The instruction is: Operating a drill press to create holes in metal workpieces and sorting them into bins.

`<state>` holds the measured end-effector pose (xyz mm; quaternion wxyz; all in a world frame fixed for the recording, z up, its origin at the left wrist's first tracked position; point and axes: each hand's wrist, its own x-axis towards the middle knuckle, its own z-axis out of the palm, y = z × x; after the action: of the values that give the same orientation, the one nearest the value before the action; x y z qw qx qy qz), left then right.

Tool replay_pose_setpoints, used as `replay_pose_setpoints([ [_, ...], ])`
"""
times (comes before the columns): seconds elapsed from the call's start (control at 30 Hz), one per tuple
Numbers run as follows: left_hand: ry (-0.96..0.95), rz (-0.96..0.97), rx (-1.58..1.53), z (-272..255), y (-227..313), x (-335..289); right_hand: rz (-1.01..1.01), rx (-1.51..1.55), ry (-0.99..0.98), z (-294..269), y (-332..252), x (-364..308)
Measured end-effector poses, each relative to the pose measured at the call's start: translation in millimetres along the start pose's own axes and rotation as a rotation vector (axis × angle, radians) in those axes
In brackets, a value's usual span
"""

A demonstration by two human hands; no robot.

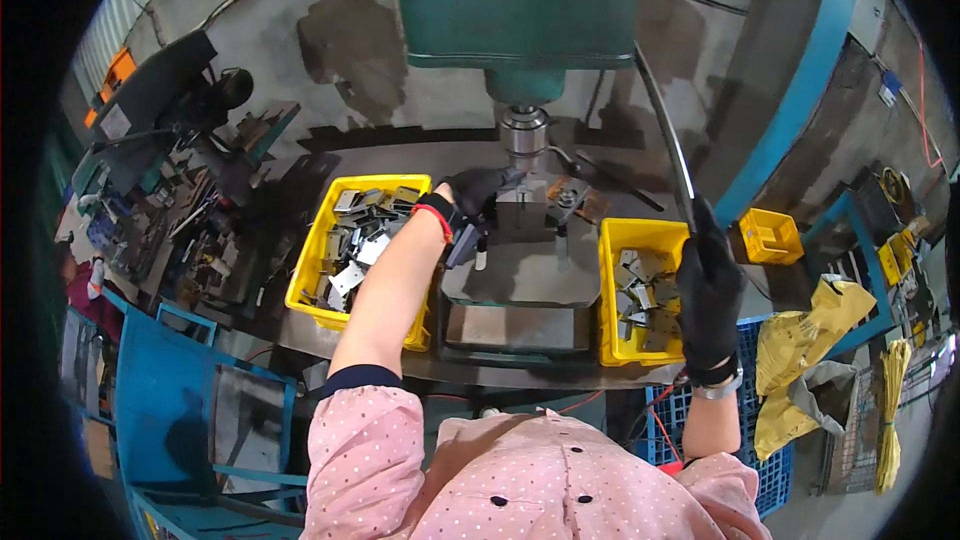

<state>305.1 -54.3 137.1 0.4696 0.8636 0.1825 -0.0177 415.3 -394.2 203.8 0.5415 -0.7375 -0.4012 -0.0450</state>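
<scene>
Left hand [482,192], grip indistinct

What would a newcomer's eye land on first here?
Probably the big green machine head at top centre, with a long metal lever slanting down on its right to the black-gloved right grip. Next come two bright yellow bins of small metal pieces, the left bin and the right bin.

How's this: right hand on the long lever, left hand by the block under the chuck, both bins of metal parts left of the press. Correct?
Not quite: the head view shows one parts bin left of the press, the other parts bin right of it. The rest holds.
</scene>
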Motion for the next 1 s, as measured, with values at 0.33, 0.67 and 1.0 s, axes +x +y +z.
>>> replay_pose_setpoints([
  [0.33,0.254,0.203,0.058,6.5,-35.9,33.8,-0.189,-0.020,0.052,-5.7,8.0,3.0],
  [0.67,0.254,0.198,0.310,5.5,-29.9,38.4,-0.146,-0.004,0.070,-8.7,1.7,7.0],
  [1.0,0.144,0.376,0.640,-13.7,-41.9,48.6,-0.213,-0.135,0.093,-9.9,5.6,4.9],
])
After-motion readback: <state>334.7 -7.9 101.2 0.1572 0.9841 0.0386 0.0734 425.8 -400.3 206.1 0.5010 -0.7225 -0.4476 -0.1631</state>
